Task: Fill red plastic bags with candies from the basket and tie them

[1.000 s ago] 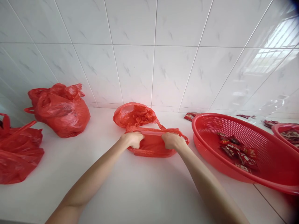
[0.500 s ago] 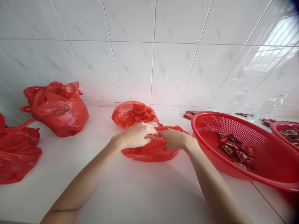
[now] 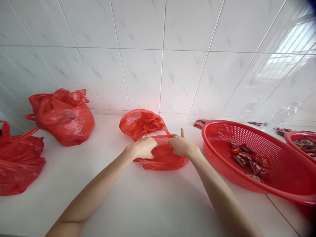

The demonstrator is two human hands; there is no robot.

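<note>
Closest to me is the white counter (image 3: 150, 200), and over it my two arms reach forward to a thin red bag (image 3: 165, 163) that lies straight ahead, its long axis running left to right across me. My left hand (image 3: 143, 148) is at the bag's left end and my right hand (image 3: 181, 145) at its right end, so neither is clearly nearer to it; the opening lies between them, facing up. The fingers of both hands are bent inward at the opening, a narrow gap between the hands, and one digit of the right points up, away from the film. Whether either hand is pinching plastic I cannot tell. To my right, just beyond that hand, is a big red basket (image 3: 288, 174) with wrapped snacks (image 3: 250, 161) inside. Off to the left sits a red bag with handles (image 3: 19, 168), partly out of view. Just behind the opening, a crumpled red heap (image 3: 144, 123) meets it; I cannot tell if it is the same bag. Farther back are a bulging red bag (image 3: 64, 117) on the left, a loose packet (image 3: 201, 123) behind the basket, and the tiled wall (image 3: 140, 75).
</note>
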